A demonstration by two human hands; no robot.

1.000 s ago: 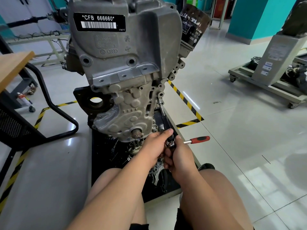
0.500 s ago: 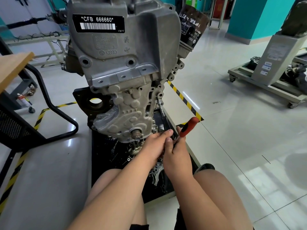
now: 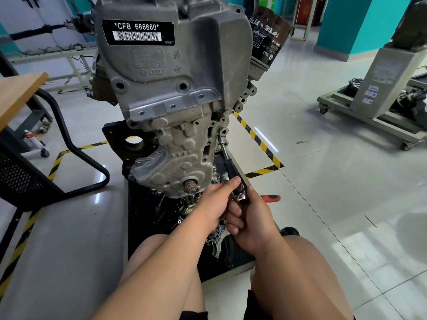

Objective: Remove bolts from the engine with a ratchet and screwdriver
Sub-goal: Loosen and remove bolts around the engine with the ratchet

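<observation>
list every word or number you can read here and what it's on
"*CFB 666660*": black label on the engine.
"VWPT": same label's lower right corner.
Cast lettering under the label: blurred.
Oil filter print: unreadable.
Stickers on the grey stand: too small.

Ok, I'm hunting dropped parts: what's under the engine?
A black base with loose metal parts on it. The left hand on the screwdriver and right hand on the ratchet cover some of it; what lies beneath them is hidden.
</observation>
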